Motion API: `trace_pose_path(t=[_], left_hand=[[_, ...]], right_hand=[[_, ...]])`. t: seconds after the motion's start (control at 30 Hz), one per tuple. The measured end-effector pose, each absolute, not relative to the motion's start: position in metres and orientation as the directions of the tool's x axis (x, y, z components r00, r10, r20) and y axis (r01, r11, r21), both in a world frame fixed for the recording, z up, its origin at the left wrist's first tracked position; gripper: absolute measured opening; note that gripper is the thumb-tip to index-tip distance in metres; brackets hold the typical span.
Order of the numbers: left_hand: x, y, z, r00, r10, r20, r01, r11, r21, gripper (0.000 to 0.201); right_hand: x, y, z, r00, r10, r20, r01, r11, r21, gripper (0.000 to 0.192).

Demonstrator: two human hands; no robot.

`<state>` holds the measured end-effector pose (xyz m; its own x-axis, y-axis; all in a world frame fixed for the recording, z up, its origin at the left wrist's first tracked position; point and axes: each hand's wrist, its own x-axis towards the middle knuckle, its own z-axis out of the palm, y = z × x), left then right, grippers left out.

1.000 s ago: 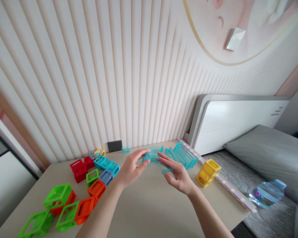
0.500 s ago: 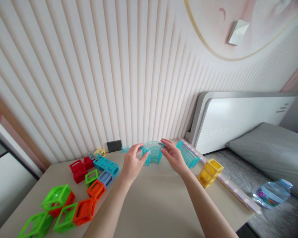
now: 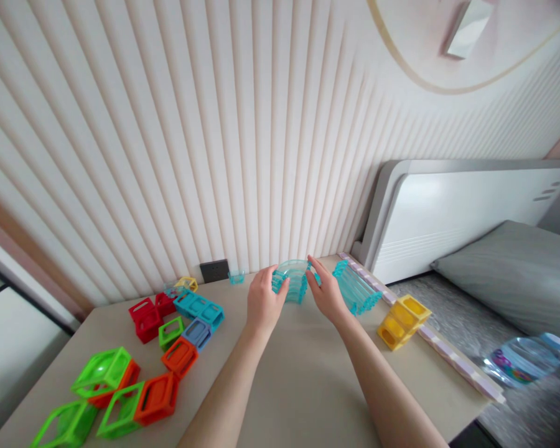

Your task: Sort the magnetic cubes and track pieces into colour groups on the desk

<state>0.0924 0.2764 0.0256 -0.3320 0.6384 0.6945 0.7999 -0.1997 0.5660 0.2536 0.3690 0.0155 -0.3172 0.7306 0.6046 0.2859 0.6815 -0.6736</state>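
A stack of clear turquoise curved plastic pieces (image 3: 295,287) stands on the table near the wall, arching between my two hands. My left hand (image 3: 265,298) grips its left side, the thumb on the near face and the fingers behind. On the right side, my right hand (image 3: 327,292) holds the other end between thumb and fingers. Close to the right of that hand lies a second stack of clear turquoise pieces (image 3: 358,291). A small clear turquoise piece (image 3: 236,277) rests by the wall, left of my left hand.
On the table's left are blue blocks (image 3: 200,307), red blocks (image 3: 145,320), orange blocks (image 3: 156,398) and green blocks (image 3: 103,372), all open-framed. Yellow blocks (image 3: 404,320) stand near the right edge. A bottle (image 3: 525,359) lies beyond it beside a grey pillow (image 3: 513,267). A black socket (image 3: 214,270) is on the wall.
The camera view has shifted slightly. My hands stay around the turquoise stack, with my left fingers further over its left side.
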Motion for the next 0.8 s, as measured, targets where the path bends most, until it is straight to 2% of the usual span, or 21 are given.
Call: trace_pose_path(t=[0.37,0.8], left_hand=[[0.0884,0.2785,0.0235,-0.329,0.662,0.673,0.808,-0.172,0.564,0.03],[0.0856,0.2795,0.0203,-0.31,0.672,0.673,0.784,-0.22,0.581,0.029]], right_hand=[[0.2489,0.3737,0.0039,-0.319,0.733,0.601,0.289,0.679,-0.675,0.05],[0.2542,0.3703,0.0056,-0.305,0.754,0.582,0.284,0.655,-0.7,0.049]])
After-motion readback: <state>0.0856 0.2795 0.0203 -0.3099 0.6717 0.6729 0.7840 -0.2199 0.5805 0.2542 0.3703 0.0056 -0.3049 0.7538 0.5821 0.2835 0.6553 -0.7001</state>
